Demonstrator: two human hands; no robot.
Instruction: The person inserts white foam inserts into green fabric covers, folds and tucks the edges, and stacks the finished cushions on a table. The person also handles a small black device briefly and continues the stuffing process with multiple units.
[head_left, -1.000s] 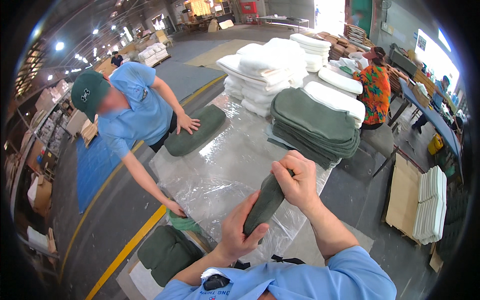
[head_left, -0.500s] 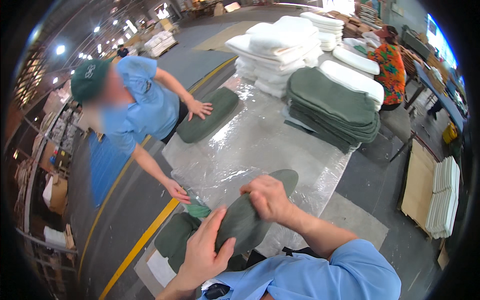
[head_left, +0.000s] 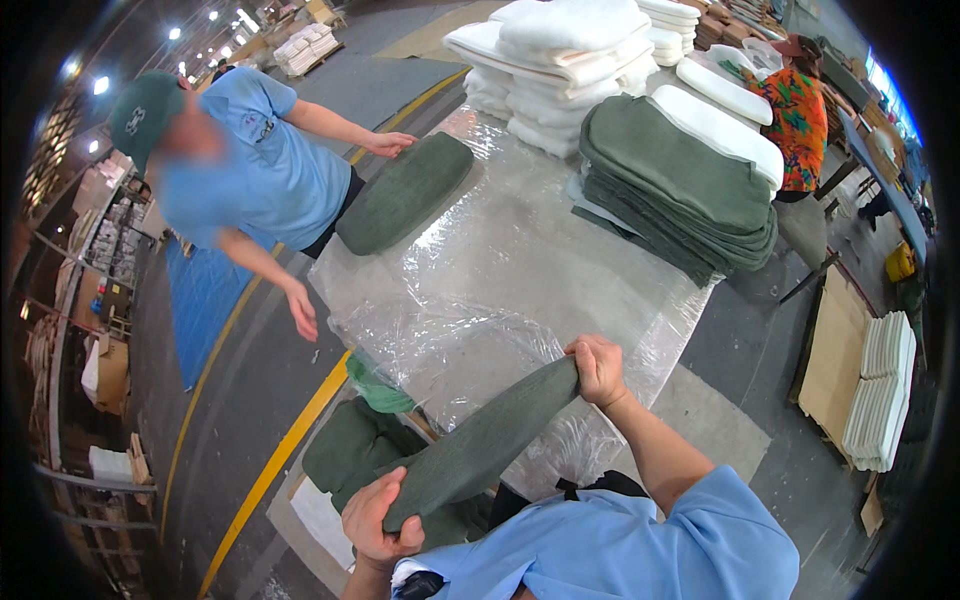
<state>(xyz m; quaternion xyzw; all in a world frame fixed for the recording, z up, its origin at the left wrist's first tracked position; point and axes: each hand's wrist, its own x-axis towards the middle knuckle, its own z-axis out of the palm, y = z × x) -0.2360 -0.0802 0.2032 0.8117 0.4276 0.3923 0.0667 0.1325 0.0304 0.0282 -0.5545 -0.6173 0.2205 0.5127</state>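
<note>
A long dark green fabric-covered pad (head_left: 490,425) is stretched between my hands above the near edge of the plastic-covered table. My left hand (head_left: 380,518) grips its lower left end, the thumb on one side and fingers on the other. At its upper right end my right hand (head_left: 597,368) is closed in a fist around the fabric. Another dark green pad (head_left: 405,195) lies flat at the table's far left, beside a co-worker's hand (head_left: 390,143). Below and left of my pad, more dark green pads (head_left: 355,450) are heaped beside a green cloth (head_left: 378,388).
On the table (head_left: 480,280), a stack of dark green covers (head_left: 670,180) stands at the right and white pads (head_left: 570,70) are piled behind. A co-worker (head_left: 270,150) stands at the left side. A person in a floral shirt (head_left: 798,125) is beyond. White panels (head_left: 880,390) stand on the right floor.
My right hand has moved right and my left hand lower, and the pad now spans between them. The co-worker's hands have come off the far pad and the green cloth.
</note>
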